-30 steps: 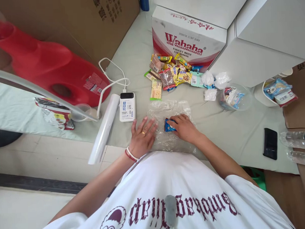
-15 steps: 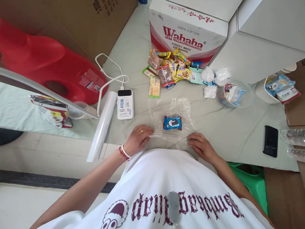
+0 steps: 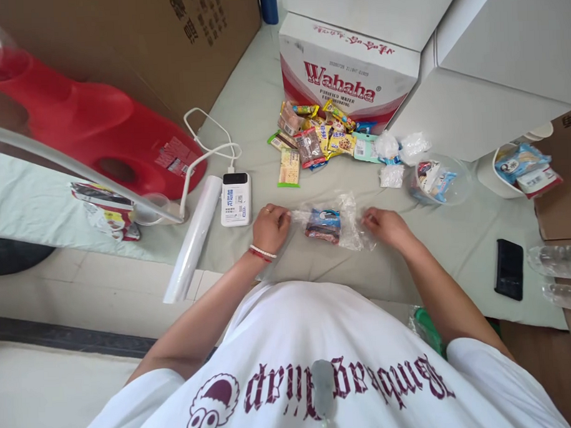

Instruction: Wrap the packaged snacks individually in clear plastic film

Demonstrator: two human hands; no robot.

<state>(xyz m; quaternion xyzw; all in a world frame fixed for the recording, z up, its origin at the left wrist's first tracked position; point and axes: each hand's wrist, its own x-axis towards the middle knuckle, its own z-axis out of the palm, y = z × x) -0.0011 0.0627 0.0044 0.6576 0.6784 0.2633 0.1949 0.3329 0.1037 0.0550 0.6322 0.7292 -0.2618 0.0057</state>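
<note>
In front of my body a small blue and dark red snack packet (image 3: 324,226) lies on the cloth, partly covered by crumpled clear plastic film (image 3: 351,227). My left hand (image 3: 271,228) is closed, with thumb and fingers pinching the film's left end beside the packet. On the other side my right hand (image 3: 389,226) has its fingertips pinched together at the film's right edge. The bit of film between those fingertips is hard to see. Just left of my left hand lies a white power bank (image 3: 235,206) with a cable plugged in.
Several wrapped snacks (image 3: 318,138) are heaped against a Wahaba-style white and red carton (image 3: 346,74). Wrapped bundles (image 3: 391,175) and a clear bowl (image 3: 441,180) lie to their right. A film roll (image 3: 195,242), red jug (image 3: 123,138) and phone (image 3: 509,268) flank the workspace.
Both hands have moved forward, away from my body, with fingers now pinched. The film, spread flat before, is now folded over the packet and gathered at its sides.
</note>
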